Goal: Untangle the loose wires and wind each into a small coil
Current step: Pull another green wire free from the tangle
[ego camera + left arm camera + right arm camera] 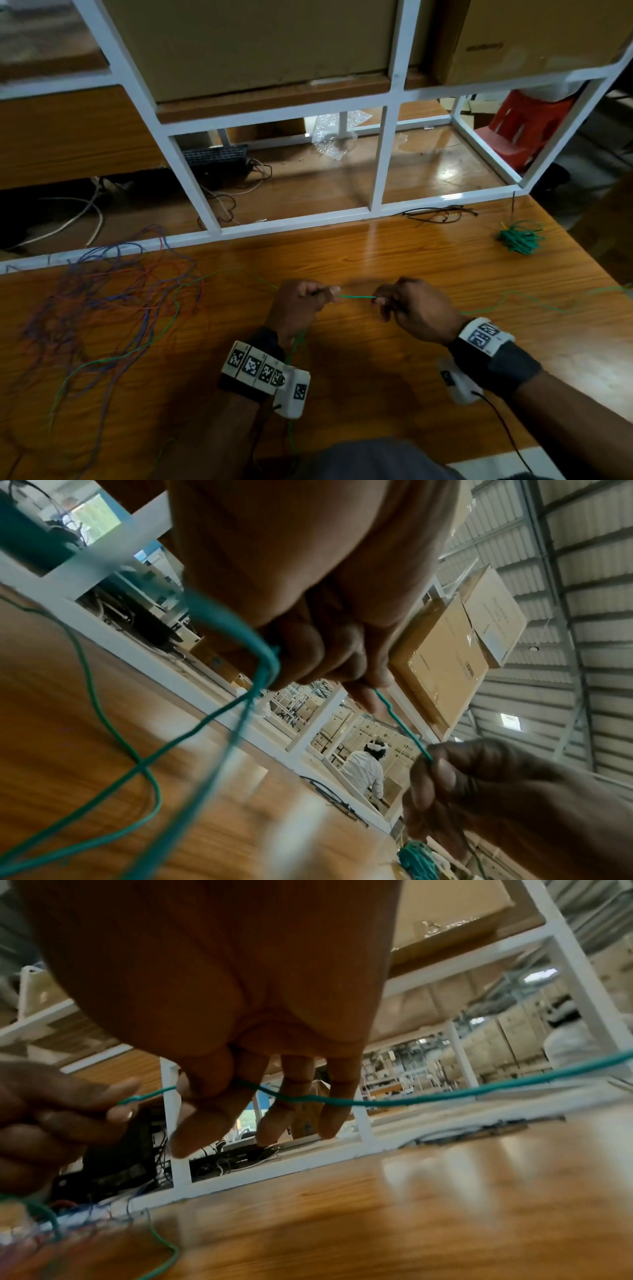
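Note:
A thin green wire is stretched a short way between my two hands above the wooden table. My left hand pinches it, and green loops hang from its fingers. My right hand pinches the same wire between thumb and forefinger, and the rest trails off to the right. A tangle of blue, red and green wires lies on the table at the left. At the far right lies a small green coil.
A white metal shelf frame runs along the table's back edge, with cardboard boxes above. Thin black wires lie by the frame. A red stool stands beyond at right. The table's front edge is near my body.

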